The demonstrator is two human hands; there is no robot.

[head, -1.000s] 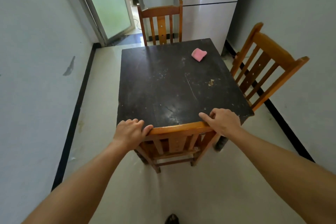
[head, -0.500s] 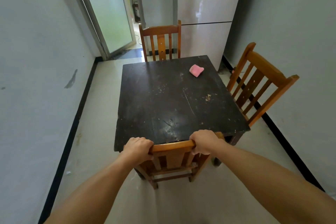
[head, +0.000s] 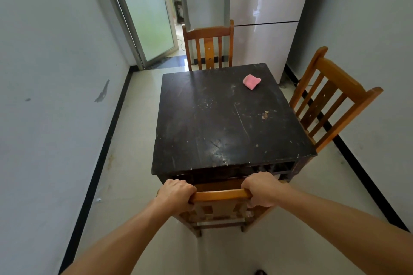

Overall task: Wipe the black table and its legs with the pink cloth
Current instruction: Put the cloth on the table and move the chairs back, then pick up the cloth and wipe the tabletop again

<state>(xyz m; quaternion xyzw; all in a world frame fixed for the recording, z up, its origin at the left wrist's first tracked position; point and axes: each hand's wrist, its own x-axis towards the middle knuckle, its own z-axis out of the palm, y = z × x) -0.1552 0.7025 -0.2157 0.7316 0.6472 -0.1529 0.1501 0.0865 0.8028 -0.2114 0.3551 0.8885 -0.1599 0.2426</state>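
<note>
The largest hazard is the near chair (head: 220, 195). The left hand (head: 176, 194) and the right hand (head: 262, 190) each have their fingers curled tight round an end of its top rail. Its seat sits just under the near edge of the black tabletop (head: 223, 118), so lifting or tilting the chair while drawing it out would likely knock it against the table's apron and jolt the whole table. The room is narrow, and swinging the chair aside risks striking the left wall (head: 55, 96) or scraping the pale floor (head: 125, 185). The right chair (head: 330, 96) and the far chair (head: 207, 44) stand close against the other edges and would probably block access to the legs there unless moved. The pink cloth (head: 251, 81) lies loose near the far right corner of the tabletop, well apart from both hands, so a jolt could slide it off the edge. Smallest, the crumbs (head: 265, 115) on the right part of the tabletop could be swept onto the floor rather than gathered. As for containers, only the refrigerator (head: 266, 6) behind the table counts. Its doors are closed, so what it holds cannot be told, and the recess under the tabletop is too dim to read.
</note>
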